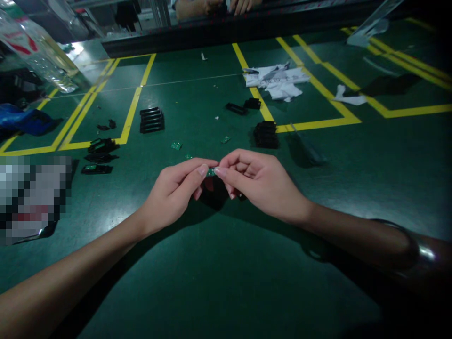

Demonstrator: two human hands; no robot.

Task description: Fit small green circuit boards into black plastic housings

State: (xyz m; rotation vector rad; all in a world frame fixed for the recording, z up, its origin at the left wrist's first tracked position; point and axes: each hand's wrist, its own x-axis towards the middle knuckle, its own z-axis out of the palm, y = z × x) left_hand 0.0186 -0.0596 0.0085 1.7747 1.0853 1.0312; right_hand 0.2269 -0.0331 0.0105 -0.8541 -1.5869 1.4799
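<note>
Between my two hands, over the middle of the green table, is a small green circuit board. The thumb and fingers of my left hand pinch its left end. My right hand pinches the other end, its remaining fingers curled under. Most of the board is hidden by my fingertips. Just beyond them lie further small circuit boards, one of them partly behind my left fingers. A row of black plastic housings stands past my left hand, and a stack of black housings sits behind my right hand.
At the left are black housings with green boards, a pixelated flat object, a blue item and a plastic bottle. Crumpled white paper lies at the back right. A co-worker's hands show beyond the dark rail.
</note>
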